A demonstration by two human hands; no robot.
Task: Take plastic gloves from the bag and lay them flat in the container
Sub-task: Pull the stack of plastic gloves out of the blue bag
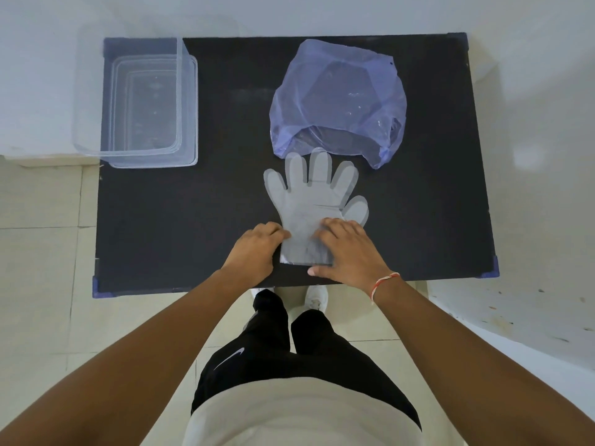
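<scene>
A clear plastic glove (314, 197) lies flat on the black table (193, 220), fingers pointing away from me toward the bag. My left hand (254, 249) is curled at the cuff's left edge, its fingertips pinching the plastic. My right hand (344, 249) rests palm down on the cuff's right side, thumb at the lower edge. A translucent purple bag (338, 101) sits behind the glove with its mouth open toward me. The clear rectangular container (151, 101) stands at the table's far left corner with no glove visible in it.
The table's near edge (193, 286) runs just under my wrists, with blue corner guards (98, 286). A pale wall lies behind the table and tiled floor around it. My legs and shoes stand below the edge.
</scene>
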